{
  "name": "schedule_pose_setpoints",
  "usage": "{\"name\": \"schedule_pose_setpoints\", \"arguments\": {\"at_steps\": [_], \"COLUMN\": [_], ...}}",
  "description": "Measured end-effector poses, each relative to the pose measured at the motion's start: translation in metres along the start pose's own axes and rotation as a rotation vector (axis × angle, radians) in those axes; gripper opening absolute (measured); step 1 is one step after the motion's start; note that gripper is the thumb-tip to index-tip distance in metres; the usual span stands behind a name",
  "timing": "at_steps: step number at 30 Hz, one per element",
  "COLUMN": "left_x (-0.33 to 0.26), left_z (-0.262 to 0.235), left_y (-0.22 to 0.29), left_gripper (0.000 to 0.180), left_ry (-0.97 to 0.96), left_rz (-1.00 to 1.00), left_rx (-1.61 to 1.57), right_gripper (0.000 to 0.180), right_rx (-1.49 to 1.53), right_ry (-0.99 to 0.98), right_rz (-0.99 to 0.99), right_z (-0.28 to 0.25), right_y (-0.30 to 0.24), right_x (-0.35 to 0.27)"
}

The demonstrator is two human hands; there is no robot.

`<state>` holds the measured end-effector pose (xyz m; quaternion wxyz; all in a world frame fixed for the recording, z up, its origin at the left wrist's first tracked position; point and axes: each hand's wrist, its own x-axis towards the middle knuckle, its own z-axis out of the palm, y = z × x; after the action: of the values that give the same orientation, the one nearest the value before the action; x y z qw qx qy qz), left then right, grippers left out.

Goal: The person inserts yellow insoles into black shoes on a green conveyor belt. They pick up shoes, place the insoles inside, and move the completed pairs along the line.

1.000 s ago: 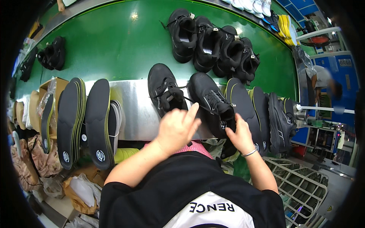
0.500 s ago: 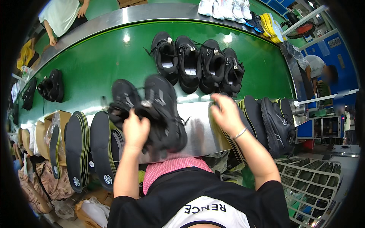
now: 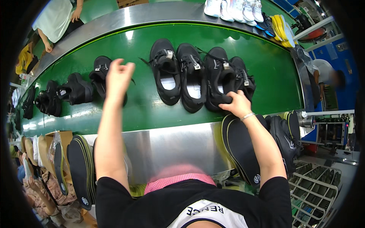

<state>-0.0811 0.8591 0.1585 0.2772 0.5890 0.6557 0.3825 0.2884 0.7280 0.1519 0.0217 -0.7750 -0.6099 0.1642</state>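
Four black lace-up sneakers stand side by side on a green surface, with pale linings showing inside several. My right hand [image 3: 238, 104] has its thumb and fingers closed at the heel of the third sneaker [image 3: 220, 81], close against the rightmost sneaker [image 3: 243, 78]. Farther left, my left hand [image 3: 118, 76] is raised, slightly blurred, its fingers apart and nothing visible in them. Just beside it stands another black sneaker [image 3: 100, 74], partly hidden behind the hand and forearm. A tilted black sneaker [image 3: 77, 89] lies farther left.
Stacks of black insoles [image 3: 80, 167] stand upright at the near left; more insoles [image 3: 241, 146] stand at the near right by a black shoe [image 3: 283, 140]. A steel ledge [image 3: 171, 146] runs in front of me. White shoes [image 3: 232, 10] sit at the back. Other people work nearby.
The two sneakers near my left hand now rest on the green surface at the left, let go. My right hand has moved from above the steel ledge onto a sneaker's heel.
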Motion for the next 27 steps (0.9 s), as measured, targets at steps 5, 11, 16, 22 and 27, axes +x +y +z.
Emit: {"name": "schedule_pose_setpoints", "arguments": {"at_steps": [5,11,16,22,27], "left_x": [-0.023,-0.027,-0.029,-0.088,-0.207], "left_z": [0.084,0.101,0.113,0.088,0.027], "left_y": [0.001,-0.002,-0.018,-0.018,0.015], "left_gripper": [0.105,0.08,0.064,0.056,0.062], "left_ry": [-0.375,-0.433,-0.398,-0.383,-0.464], "left_rz": [-0.551,-0.815,-0.729,-0.717,-0.504], "left_rx": [-0.279,-0.342,-0.272,-0.266,-0.447], "right_gripper": [0.047,0.052,0.075,0.04,0.046], "right_rx": [-0.098,-0.64,0.437,0.566,0.503], "right_ry": [0.139,0.142,-0.043,-0.364,-0.331], "right_rz": [0.047,0.09,0.018,0.216,0.03], "right_z": [-0.014,-0.041,0.0,0.035,0.016], "right_y": [0.042,0.055,-0.053,-0.08,-0.056], "right_x": [0.03,0.055,0.052,0.038,-0.083]}}
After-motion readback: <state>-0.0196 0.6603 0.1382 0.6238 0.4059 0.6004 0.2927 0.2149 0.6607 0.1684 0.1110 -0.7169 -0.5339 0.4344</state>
